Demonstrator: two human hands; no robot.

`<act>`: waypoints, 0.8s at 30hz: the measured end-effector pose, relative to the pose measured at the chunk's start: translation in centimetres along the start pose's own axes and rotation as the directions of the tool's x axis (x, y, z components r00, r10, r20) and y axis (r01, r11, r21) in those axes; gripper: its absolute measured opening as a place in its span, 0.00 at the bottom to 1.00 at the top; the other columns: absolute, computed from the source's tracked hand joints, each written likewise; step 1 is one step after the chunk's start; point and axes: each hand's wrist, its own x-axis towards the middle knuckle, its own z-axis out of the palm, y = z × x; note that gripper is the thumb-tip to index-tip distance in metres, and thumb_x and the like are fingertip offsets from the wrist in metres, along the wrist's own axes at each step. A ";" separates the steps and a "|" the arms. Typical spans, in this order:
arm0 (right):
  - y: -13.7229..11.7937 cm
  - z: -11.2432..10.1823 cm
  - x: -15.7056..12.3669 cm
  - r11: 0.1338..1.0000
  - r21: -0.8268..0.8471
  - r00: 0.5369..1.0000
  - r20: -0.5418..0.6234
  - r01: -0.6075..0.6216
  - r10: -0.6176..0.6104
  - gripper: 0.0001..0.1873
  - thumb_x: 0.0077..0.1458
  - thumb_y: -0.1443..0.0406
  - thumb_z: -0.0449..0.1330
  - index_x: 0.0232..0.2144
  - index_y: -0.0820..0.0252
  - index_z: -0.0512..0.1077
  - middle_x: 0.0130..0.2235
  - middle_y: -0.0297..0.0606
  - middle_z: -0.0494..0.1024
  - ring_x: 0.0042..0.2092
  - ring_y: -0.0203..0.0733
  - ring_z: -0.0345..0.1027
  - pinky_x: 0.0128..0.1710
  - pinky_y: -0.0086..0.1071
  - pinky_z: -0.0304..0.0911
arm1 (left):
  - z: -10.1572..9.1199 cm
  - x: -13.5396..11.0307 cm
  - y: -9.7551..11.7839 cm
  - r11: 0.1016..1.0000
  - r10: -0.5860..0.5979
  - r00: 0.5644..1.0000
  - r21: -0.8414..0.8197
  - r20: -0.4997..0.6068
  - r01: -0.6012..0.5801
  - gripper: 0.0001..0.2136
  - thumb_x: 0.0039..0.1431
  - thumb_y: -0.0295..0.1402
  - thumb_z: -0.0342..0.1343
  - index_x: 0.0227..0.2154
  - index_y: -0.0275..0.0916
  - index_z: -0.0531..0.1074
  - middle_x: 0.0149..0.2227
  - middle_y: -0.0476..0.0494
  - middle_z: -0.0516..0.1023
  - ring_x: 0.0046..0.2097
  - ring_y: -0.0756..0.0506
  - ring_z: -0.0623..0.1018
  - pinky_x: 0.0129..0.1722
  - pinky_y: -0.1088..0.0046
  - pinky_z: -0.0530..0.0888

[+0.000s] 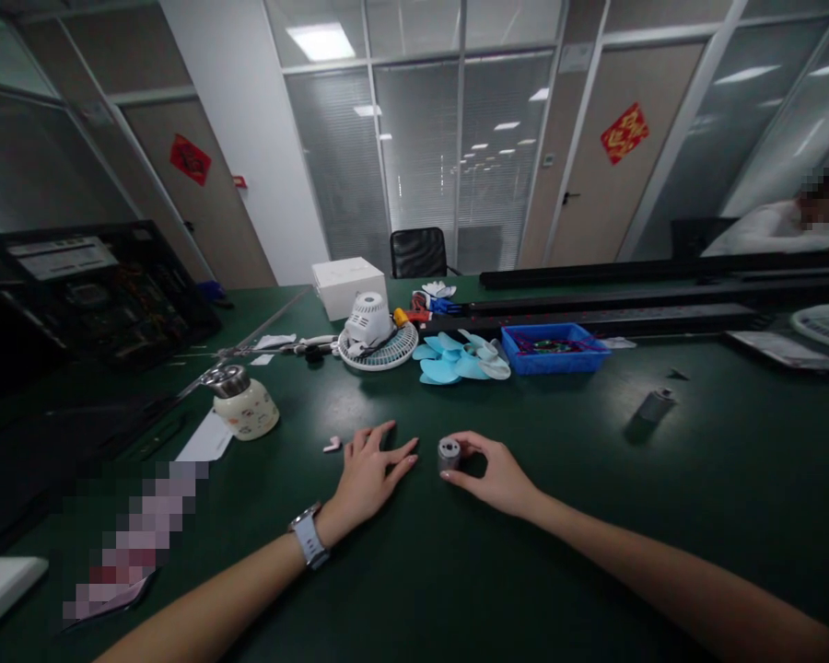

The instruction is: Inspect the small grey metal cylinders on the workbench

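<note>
My right hand [496, 474] pinches a small grey metal cylinder [449, 453] between thumb and fingers, holding it upright on the dark green table [566, 516]. My left hand [371, 477] lies flat on the table just left of the cylinder, fingers spread, holding nothing; a watch is on that wrist. A tiny pale part [332, 446] lies on the table left of my left hand. A second grey cylinder [655, 404] lies further right.
Behind my hands are a white fan motor on a round grille [379, 337], light blue fan blades [456, 358], a blue tray [554, 348], a white box [349, 285] and a lidded white cup [243, 402]. A black open case [89, 295] stands left. Another person sits at far right.
</note>
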 end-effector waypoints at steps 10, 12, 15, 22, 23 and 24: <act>3.4 -10.2 -6.2 0.953 -0.206 0.937 -0.316 -0.221 0.149 0.26 0.45 0.53 0.64 0.45 0.59 0.72 0.43 0.43 0.79 0.43 0.49 0.73 0.48 0.45 0.67 | -0.8 0.4 -0.4 0.924 -0.183 0.965 -0.370 -0.190 0.102 0.17 0.64 0.36 0.41 0.45 0.42 0.74 0.45 0.43 0.76 0.48 0.42 0.71 0.51 0.60 0.66; 5.5 -14.4 -8.5 0.916 -0.229 0.864 -0.464 -0.328 0.193 0.29 0.41 0.50 0.64 0.43 0.59 0.72 0.40 0.44 0.79 0.42 0.52 0.74 0.46 0.46 0.67 | -0.9 0.5 -0.3 0.886 -0.205 0.961 -0.453 -0.184 0.102 0.16 0.62 0.33 0.40 0.36 0.39 0.75 0.39 0.43 0.77 0.44 0.43 0.73 0.47 0.63 0.67; 8.1 -19.3 -11.5 0.865 -0.237 0.773 -0.591 -0.442 0.233 0.31 0.37 0.45 0.64 0.40 0.58 0.71 0.37 0.45 0.79 0.40 0.55 0.74 0.43 0.47 0.68 | -0.9 0.4 -0.3 0.857 -0.215 0.965 -0.503 -0.149 0.113 0.15 0.58 0.31 0.39 0.25 0.39 0.71 0.30 0.46 0.75 0.37 0.44 0.73 0.40 0.68 0.67; 4.5 -15.4 -12.1 0.685 -0.658 0.690 -0.654 -0.314 -0.311 0.30 0.50 0.49 0.59 0.51 0.60 0.65 0.53 0.53 0.69 0.55 0.60 0.62 0.53 0.52 0.57 | -0.6 0.3 -0.7 0.821 -0.278 0.949 -0.549 -0.149 0.154 0.13 0.54 0.33 0.39 0.18 0.41 0.62 0.20 0.51 0.65 0.27 0.47 0.68 0.29 0.73 0.63; 3.1 -13.5 -11.2 0.675 -0.710 0.762 -0.545 -0.198 -0.350 0.27 0.51 0.51 0.58 0.50 0.58 0.67 0.52 0.50 0.70 0.55 0.57 0.62 0.54 0.52 0.56 | -0.6 0.4 -0.7 0.821 -0.281 0.948 -0.549 -0.146 0.159 0.13 0.54 0.34 0.39 0.17 0.41 0.61 0.19 0.52 0.64 0.26 0.48 0.68 0.29 0.73 0.62; 1.8 -11.4 -10.1 0.682 -0.728 0.839 -0.414 -0.073 -0.352 0.22 0.53 0.53 0.58 0.48 0.56 0.69 0.50 0.46 0.71 0.54 0.53 0.64 0.53 0.50 0.56 | -0.5 0.4 -0.7 0.822 -0.282 0.948 -0.545 -0.144 0.162 0.13 0.54 0.34 0.39 0.17 0.41 0.60 0.19 0.52 0.63 0.26 0.48 0.67 0.28 0.74 0.61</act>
